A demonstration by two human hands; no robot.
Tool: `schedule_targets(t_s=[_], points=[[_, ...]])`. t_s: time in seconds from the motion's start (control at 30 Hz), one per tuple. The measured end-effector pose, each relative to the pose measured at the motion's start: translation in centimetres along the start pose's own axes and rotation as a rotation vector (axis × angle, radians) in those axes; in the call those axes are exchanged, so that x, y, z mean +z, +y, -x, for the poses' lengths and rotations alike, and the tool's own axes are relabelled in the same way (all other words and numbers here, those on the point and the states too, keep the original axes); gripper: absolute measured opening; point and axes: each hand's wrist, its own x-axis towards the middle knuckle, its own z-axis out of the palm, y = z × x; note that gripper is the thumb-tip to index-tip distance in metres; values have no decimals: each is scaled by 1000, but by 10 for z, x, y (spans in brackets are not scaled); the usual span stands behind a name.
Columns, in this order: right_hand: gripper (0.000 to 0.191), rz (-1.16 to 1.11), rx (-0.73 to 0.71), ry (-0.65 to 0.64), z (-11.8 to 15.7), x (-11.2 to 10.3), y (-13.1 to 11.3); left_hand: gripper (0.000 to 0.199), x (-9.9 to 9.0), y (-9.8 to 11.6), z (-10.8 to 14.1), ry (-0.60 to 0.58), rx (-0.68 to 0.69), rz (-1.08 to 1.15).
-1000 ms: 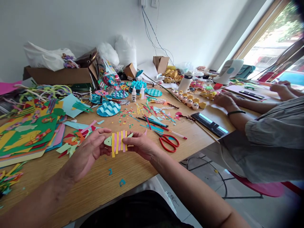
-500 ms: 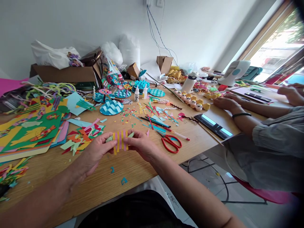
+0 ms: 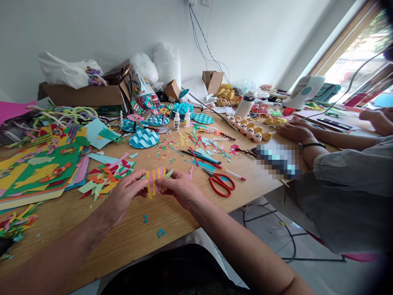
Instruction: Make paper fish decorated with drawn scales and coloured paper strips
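Between my hands is a small paper piece (image 3: pixel 155 180) with yellow and pink stripes laid across a pale green base, whose ends show at both sides. My left hand (image 3: pixel 130 189) pinches its left end between thumb and fingers. On the right, my right hand (image 3: pixel 178 185) grips the other end, its thumb lying on the stripes. Red-handled scissors (image 3: pixel 221 184) lie right of my right hand. Colored paper scraps (image 3: pixel 106 174) are spread beyond my left hand. Two blue bits (image 3: pixel 160 233) rest on the wood nearer to me.
A wavy blue disc (image 3: pixel 144 139), glue bottles (image 3: pixel 177 121) and pens (image 3: pixel 201 157) lie farther back. Stacked paper sheets (image 3: pixel 52 168) cover the left side. At the right, another person's hand (image 3: pixel 294 132) rests on the table (image 3: pixel 123 241) near a pixelated phone.
My right thumb has shifted left onto the stripes, and the striped piece has turned slightly. The other person's arm at the right has moved a little.
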Motion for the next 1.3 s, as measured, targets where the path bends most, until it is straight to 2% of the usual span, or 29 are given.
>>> schedule_targets(t_s=[0.23, 0.47, 0.67, 0.9, 1.3], points=[[37, -5, 7, 18, 1, 2, 0, 20, 2, 0, -2, 68, 4, -89], [38, -6, 12, 45, -1, 0, 1, 20, 0, 0, 1, 38, 20, -92], [38, 2, 23, 51, -2, 0, 3, 18, 2, -2, -2, 119, 31, -132], [38, -15, 8, 54, 0, 0, 2, 24, 1, -1, 0, 67, 17, -134], [37, -23, 11, 57, 0, 0, 3, 23, 1, -4, 0, 89, 44, -90]])
